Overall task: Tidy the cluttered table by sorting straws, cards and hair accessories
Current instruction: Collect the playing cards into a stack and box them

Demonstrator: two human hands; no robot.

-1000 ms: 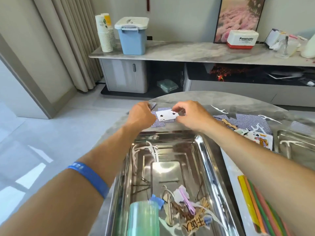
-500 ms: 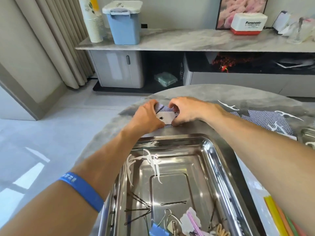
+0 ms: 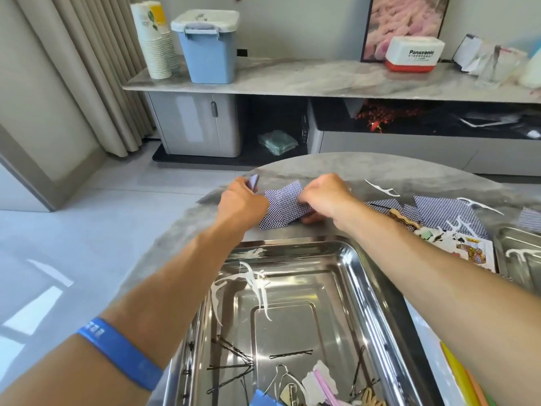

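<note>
Both hands, left hand (image 3: 241,200) and right hand (image 3: 323,197), grip clamped on blue-patterned playing cards (image 3: 282,205) between them on grey bench (image 3: 380,171); gathering cards, next square the stack.

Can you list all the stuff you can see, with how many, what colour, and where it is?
playing cards: a small bunch, blue-patterned backs, far table edge, between both hands
more cards: a spread, blue backs, one face up, table right
tray: one, shiny steel, table middle
second tray: one, steel, right edge
floss picks: several, white, in the tray; others on the table right
hairpins: several, black, tray floor
straws: a few, yellow and orange, lower right
bin: one, blue with white lid, shelf
paper cups: stacked, white, shelf left
box: one, white and red, shelf
wristband: one, blue, left arm
left hand: holds cards
right hand: fingers curled on the cards
</note>
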